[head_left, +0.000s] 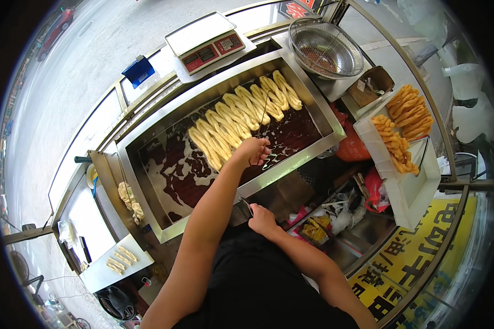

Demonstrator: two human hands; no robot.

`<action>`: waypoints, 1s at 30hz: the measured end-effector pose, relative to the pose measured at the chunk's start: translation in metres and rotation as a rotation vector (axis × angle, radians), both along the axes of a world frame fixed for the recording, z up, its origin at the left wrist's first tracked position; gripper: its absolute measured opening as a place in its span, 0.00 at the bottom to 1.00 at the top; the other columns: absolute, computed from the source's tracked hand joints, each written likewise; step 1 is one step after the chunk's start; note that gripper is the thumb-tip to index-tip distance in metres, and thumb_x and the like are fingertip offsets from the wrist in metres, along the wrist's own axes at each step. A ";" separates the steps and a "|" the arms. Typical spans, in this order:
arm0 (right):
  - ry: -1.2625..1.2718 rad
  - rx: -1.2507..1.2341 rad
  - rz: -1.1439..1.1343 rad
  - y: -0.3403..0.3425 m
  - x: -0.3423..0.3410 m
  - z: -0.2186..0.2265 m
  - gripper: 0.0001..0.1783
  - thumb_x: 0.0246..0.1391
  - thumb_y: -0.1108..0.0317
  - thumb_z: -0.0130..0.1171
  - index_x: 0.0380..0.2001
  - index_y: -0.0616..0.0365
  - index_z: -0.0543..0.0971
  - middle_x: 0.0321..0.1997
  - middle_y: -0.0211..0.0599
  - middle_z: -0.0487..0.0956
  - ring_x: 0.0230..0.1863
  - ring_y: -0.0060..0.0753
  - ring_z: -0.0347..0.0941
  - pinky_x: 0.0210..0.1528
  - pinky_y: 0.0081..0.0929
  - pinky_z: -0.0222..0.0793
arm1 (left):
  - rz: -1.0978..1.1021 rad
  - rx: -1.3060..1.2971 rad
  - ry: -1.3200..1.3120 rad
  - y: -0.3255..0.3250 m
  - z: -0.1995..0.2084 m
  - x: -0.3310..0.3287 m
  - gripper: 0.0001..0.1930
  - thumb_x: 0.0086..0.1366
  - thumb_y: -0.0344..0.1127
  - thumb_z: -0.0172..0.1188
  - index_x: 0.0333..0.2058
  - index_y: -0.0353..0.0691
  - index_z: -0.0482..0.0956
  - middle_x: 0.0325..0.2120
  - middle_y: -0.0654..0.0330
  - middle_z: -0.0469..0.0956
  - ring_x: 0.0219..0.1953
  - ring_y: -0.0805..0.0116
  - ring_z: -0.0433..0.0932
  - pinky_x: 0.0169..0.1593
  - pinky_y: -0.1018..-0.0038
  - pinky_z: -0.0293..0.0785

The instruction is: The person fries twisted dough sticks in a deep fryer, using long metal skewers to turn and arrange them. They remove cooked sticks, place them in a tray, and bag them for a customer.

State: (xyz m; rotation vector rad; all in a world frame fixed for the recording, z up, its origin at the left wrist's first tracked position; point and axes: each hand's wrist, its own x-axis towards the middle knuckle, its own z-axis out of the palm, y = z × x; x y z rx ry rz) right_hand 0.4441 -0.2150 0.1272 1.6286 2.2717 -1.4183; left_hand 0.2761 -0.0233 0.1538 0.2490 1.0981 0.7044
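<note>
My left hand (252, 151) is closed around a thin dark metal rod (267, 112), held over the near side of a rectangular steel fryer (282, 176). The rod's far part reaches up among a row of pale twisted dough sticks (237, 117). They float side by side in dark, foaming oil (173, 186), running from the middle toward the far right corner. Below the fryer's front edge and close to my body, my right hand (263, 220) is closed at a curved metal handle (246, 206). What that handle belongs to is hidden.
A scale (204, 41) stands behind the fryer; a wire strainer and steel bowl (326, 49) sit at its far right. Golden fried twists (409, 118) fill a white bin at right. Raw dough strips (122, 259) lie on a white board at left. Metal frame bars surround the cart.
</note>
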 end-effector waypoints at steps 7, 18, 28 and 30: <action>0.003 -0.005 0.000 0.004 0.001 0.003 0.22 0.42 0.73 0.50 0.45 0.61 0.73 0.42 0.55 0.78 0.47 0.61 0.73 0.50 0.49 0.69 | -0.060 0.027 0.226 -0.028 0.006 -0.009 0.13 0.72 0.42 0.46 0.38 0.39 0.72 0.24 0.60 0.75 0.18 0.71 0.71 0.18 0.73 0.64; 0.013 0.055 0.037 0.001 0.002 -0.006 0.17 0.46 0.71 0.51 0.42 0.61 0.72 0.40 0.54 0.78 0.45 0.59 0.75 0.48 0.50 0.70 | -0.210 0.105 0.727 -0.086 0.017 0.002 0.14 0.67 0.39 0.47 0.30 0.32 0.70 0.20 0.54 0.75 0.18 0.61 0.76 0.19 0.65 0.72; -0.002 0.050 0.039 0.001 0.000 -0.006 0.16 0.47 0.71 0.52 0.41 0.62 0.72 0.40 0.54 0.78 0.45 0.59 0.75 0.49 0.49 0.71 | 0.116 0.040 -0.171 -0.089 0.013 -0.024 0.13 0.74 0.40 0.41 0.48 0.41 0.69 0.26 0.63 0.75 0.22 0.74 0.69 0.22 0.76 0.67; -0.007 0.044 0.042 0.000 0.000 -0.007 0.16 0.46 0.71 0.52 0.41 0.62 0.72 0.40 0.53 0.78 0.45 0.58 0.75 0.48 0.49 0.71 | 0.113 0.045 -0.126 -0.099 0.011 -0.029 0.13 0.74 0.40 0.41 0.49 0.40 0.68 0.27 0.63 0.74 0.21 0.74 0.70 0.21 0.76 0.67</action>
